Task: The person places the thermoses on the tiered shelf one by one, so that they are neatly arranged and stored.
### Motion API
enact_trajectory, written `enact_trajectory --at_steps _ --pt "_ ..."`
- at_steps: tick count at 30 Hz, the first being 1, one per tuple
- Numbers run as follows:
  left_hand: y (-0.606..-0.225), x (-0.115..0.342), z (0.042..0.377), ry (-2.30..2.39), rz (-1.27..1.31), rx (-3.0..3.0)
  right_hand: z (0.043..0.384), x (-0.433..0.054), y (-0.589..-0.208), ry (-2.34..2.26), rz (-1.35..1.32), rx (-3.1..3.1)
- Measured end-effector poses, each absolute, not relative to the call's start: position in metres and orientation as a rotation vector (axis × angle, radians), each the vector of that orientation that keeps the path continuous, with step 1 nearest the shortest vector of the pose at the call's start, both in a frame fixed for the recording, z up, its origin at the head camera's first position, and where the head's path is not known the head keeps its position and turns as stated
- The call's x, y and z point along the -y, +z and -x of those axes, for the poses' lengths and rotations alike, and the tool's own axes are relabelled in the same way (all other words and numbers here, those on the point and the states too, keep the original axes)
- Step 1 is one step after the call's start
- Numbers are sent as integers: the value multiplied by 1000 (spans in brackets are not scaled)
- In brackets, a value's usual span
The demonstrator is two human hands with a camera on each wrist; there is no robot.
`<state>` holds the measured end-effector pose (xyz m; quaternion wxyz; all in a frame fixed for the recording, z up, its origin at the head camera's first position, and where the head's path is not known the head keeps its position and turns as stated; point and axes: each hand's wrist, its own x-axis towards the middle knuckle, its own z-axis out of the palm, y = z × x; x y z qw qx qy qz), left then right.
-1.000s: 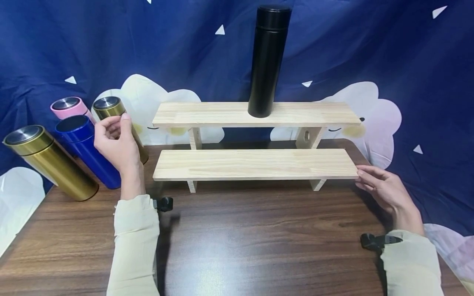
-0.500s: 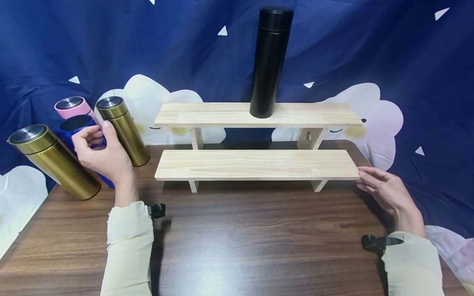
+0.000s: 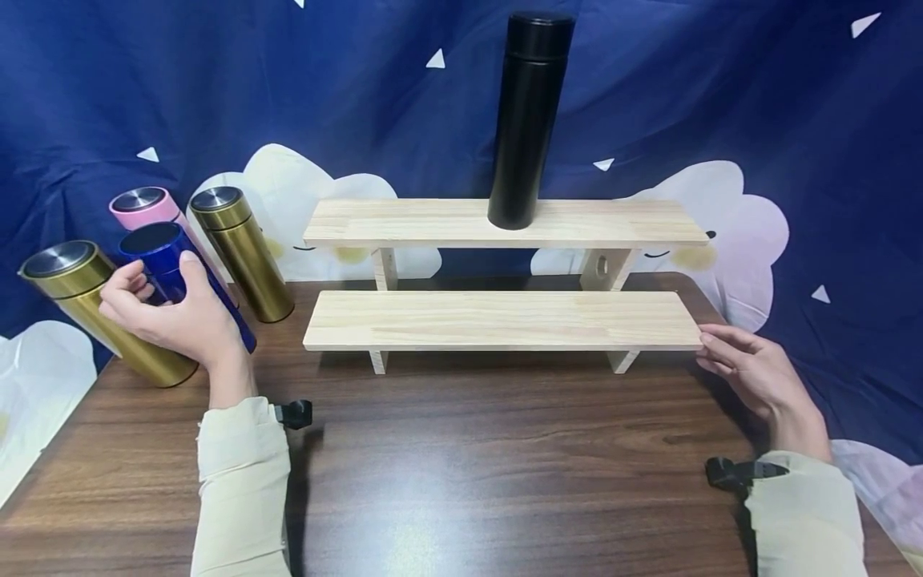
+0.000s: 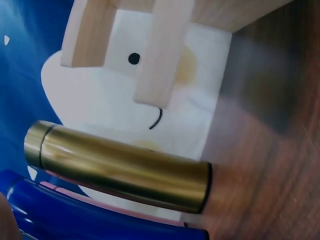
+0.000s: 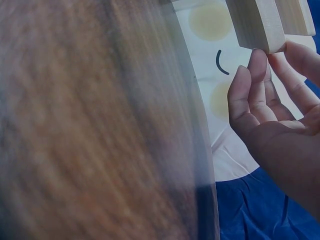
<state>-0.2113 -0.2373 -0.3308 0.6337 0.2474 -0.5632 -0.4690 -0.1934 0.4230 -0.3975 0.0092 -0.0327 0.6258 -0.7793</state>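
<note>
My left hand (image 3: 176, 316) curls round the upper part of a blue thermos bottle (image 3: 153, 240), its thumb on the near right side. Part of the bottle's body is hidden behind the hand. In the left wrist view, the thumb (image 4: 6, 220) shows at the edge beside the blue bottle. A slim gold bottle (image 3: 248, 260) stands to its right, a pink bottle (image 3: 144, 204) behind it, and a wider gold bottle (image 3: 68, 272) to the left. At the far side, my right hand (image 3: 760, 381) pinches the right end of a two-tier wooden shelf (image 3: 497, 320) between thumb and fingers.
A tall black bottle (image 3: 530, 120) stands on the shelf's upper board (image 3: 404, 220). Everything rests on a brown wooden table (image 3: 461, 457). Close behind hangs a blue curtain (image 3: 360, 88) with white cloud prints.
My left hand has moved left and down from the slim gold bottle to the blue one. The blue bottle's base has shifted slightly right and back. The right hand keeps its place.
</note>
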Motion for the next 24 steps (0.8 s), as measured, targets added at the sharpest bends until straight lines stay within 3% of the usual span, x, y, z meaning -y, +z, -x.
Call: enact_trajectory --at_steps 24 --pt "-358 256 214 -1106 -665 1560 194 -424 -397 -2429 89 -1968"
